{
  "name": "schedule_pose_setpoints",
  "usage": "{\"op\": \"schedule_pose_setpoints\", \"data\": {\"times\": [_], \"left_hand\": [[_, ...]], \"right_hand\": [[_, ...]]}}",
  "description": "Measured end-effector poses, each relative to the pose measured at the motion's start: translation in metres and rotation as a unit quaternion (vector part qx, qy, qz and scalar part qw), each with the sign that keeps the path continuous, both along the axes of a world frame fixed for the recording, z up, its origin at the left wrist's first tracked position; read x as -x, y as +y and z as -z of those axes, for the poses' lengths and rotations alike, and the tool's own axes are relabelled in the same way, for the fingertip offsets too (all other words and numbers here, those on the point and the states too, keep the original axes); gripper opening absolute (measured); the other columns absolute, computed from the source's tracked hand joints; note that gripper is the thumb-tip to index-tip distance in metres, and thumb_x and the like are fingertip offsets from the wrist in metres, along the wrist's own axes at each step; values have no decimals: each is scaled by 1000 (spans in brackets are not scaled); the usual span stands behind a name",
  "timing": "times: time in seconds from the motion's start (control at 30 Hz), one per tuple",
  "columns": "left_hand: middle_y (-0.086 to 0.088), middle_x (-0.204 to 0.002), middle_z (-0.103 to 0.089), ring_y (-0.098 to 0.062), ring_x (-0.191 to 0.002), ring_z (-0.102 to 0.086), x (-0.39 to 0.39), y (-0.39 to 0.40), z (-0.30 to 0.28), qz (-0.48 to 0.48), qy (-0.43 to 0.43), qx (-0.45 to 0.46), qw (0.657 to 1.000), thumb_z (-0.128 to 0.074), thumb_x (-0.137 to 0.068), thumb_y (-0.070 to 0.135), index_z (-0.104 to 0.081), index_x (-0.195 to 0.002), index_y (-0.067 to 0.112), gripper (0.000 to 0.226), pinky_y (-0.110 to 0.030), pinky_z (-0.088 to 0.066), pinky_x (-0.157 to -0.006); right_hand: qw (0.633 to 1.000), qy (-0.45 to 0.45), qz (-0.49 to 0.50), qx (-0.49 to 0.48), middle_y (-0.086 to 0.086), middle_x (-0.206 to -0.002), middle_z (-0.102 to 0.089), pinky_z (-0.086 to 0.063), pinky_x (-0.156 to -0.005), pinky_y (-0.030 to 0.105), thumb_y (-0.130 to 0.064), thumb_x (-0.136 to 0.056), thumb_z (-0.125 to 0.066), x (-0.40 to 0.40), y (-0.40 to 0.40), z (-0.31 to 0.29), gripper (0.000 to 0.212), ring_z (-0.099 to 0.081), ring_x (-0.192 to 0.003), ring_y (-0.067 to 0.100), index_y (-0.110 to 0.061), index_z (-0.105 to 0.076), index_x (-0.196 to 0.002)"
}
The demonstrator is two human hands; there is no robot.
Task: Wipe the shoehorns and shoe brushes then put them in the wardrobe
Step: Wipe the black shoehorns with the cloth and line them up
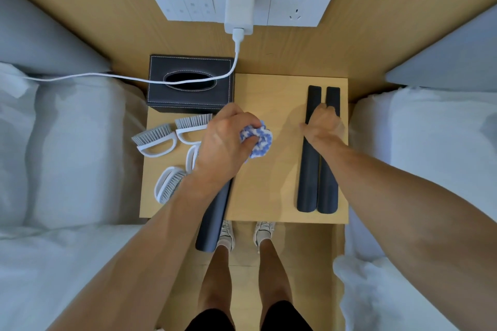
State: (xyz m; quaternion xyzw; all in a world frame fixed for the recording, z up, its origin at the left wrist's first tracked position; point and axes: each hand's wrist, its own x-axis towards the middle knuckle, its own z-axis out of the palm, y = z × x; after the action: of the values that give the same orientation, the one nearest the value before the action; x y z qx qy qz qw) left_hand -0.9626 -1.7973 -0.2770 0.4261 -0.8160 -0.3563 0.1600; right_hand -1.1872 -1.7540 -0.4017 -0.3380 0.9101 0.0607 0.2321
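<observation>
Wooden nightstand [269,196] lies under both my hands. Two dark shoehorns [317,169] lie beneath my right hand [324,126], fingers curled onto them. My left hand [226,140] grips another shoehorn [212,223] plus a balled blue-white cloth [259,140]; white brushes [158,140] sit just left.
</observation>
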Motion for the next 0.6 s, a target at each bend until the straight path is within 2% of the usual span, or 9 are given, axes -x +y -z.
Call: {"op": "schedule_pose_setpoints", "data": {"times": [0.1,0.17,0.27,0.37,0.47,0.6], "left_hand": [[-8,-93,-59,-9,-74,-54,-12,-6,-3,-16,6,16,1000,-73,-73,-6,-74,-95,4,25,-1,-37,-68],[-7,-92,-59,-11,-74,-56,-24,-10,-4,-27,0,20,999,-73,-73,-6,-74,-96,4,25,-3,-38,-68],[-8,-93,-60,-16,-77,-60,-43,-12,-5,-39,-11,20,999,-72,-75,-3,-75,-98,5,24,-17,-45,-68],[-11,-93,-61,-20,-78,-60,-61,-12,-4,-45,-25,23,998,-72,-75,-3,-74,-98,3,24,-27,-48,-68],[-12,-94,-62,-21,-79,-61,-81,-11,-2,-51,-28,22,998,-73,-75,-4,-74,-97,2,22,-33,-51,-69],[-9,-99,-64,-15,-83,-62,-106,-12,3,-57,-44,22,997,-76,-78,3,-75,-98,6,20,-22,-52,-69]], "right_hand": [[999,-33,-9,0,14,-112,-64,-51,-71,36,-34,-90,-68,-22,4,-5,38,-66,-103,32,-8,-57,-115],[995,-103,-10,-10,12,-110,-68,-54,-72,32,-34,-92,-66,-44,9,-5,32,-67,-101,29,-9,-62,-110],[976,-217,8,-14,8,-109,-72,-57,-83,31,-34,-89,-70,-85,18,1,28,-69,-100,25,-12,-72,-106],[951,-304,59,-19,11,-96,-74,-60,-84,40,-35,-85,-76,-129,29,11,31,-72,-89,26,-7,-71,-99],[936,-335,106,-21,12,-80,-75,-63,-75,44,-38,-83,-78,-161,34,19,36,-75,-73,27,-5,-66,-93],[936,-328,130,-23,5,-68,-73,-63,-71,39,-40,-81,-79,-181,30,27,34,-73,-57,19,-11,-63,-89]]}}
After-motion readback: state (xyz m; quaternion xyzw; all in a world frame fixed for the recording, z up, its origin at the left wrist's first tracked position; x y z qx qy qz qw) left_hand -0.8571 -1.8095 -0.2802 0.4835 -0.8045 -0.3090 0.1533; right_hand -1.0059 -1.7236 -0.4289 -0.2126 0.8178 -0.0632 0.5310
